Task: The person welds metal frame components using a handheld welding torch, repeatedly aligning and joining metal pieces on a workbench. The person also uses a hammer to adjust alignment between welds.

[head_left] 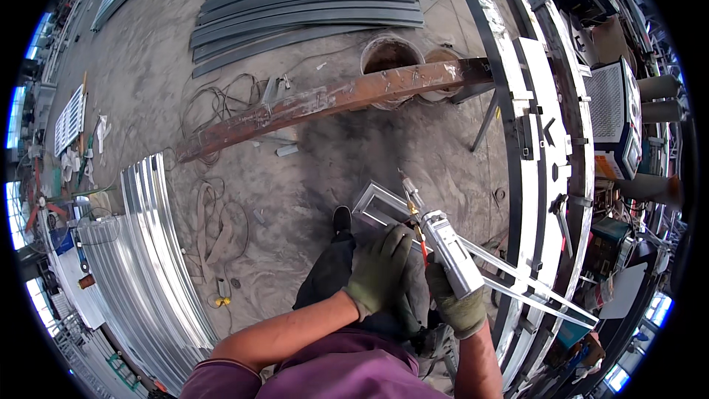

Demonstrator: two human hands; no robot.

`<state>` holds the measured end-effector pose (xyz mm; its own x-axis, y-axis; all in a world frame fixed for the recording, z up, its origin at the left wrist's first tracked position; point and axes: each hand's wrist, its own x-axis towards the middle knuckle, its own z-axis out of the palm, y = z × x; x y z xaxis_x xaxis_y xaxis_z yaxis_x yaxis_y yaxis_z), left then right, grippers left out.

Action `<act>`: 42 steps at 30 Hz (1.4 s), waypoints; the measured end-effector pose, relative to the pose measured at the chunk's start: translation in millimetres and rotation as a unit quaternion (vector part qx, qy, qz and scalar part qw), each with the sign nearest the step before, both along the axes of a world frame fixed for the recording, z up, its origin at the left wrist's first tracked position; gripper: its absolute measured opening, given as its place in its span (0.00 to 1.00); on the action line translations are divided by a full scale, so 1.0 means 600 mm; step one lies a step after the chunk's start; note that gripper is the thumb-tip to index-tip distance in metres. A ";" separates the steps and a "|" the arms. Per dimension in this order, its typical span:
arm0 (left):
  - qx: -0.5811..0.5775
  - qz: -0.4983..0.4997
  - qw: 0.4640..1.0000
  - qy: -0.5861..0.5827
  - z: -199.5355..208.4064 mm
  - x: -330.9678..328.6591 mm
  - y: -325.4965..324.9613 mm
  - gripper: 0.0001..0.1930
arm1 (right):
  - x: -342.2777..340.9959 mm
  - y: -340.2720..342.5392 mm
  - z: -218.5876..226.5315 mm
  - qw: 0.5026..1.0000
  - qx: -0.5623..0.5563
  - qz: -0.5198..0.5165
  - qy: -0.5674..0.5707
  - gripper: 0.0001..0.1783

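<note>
My right hand (456,303), in an olive-green work glove, is wrapped round a silver gun-shaped power tool (449,247). The tool's narrow nozzle points away from me, up and left, with a brass-coloured fitting and a red part beneath. My left hand (380,270), gloved alike, is just left of the tool, its fingers stretched out and lying over my leg beside a metal frame. Whether it touches the frame is unclear. The narrow silver frame (373,202) has its near-left corner in front of my lap; its long bars (532,292) run right, passing under the tool.
A rusty beam (325,100) crosses ahead, with a bucket (391,52) behind it. Grey metal profiles (310,4) lie on the floor beyond. Shiny metal strips (148,236) are stacked at left. Long steel rails (523,177) and a boxy machine (613,118) stand at right. Cables (221,96) lie loose.
</note>
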<state>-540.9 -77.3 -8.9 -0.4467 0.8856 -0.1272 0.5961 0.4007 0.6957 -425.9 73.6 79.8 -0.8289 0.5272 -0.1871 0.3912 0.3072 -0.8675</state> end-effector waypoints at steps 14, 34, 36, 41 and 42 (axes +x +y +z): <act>-0.055 0.019 0.998 0.037 -0.099 0.051 0.038 0.37 | 0.020 0.007 -0.033 0.989 0.072 0.118 -0.047 0.22; -0.172 -0.054 0.983 0.041 -0.111 0.073 0.037 0.40 | -0.015 0.004 -0.032 0.991 0.020 0.095 -0.090 0.22; -0.170 -0.051 0.984 0.022 -0.107 0.069 0.039 0.40 | -0.015 0.003 -0.031 0.993 0.021 0.085 -0.080 0.21; -0.004 0.050 0.999 0.012 -0.100 0.068 0.042 0.26 | -0.013 -0.002 -0.037 0.995 0.059 0.067 -0.049 0.18; -0.013 0.049 0.998 0.028 -0.099 0.066 0.043 0.26 | -0.011 -0.002 -0.039 0.996 0.033 0.051 -0.058 0.17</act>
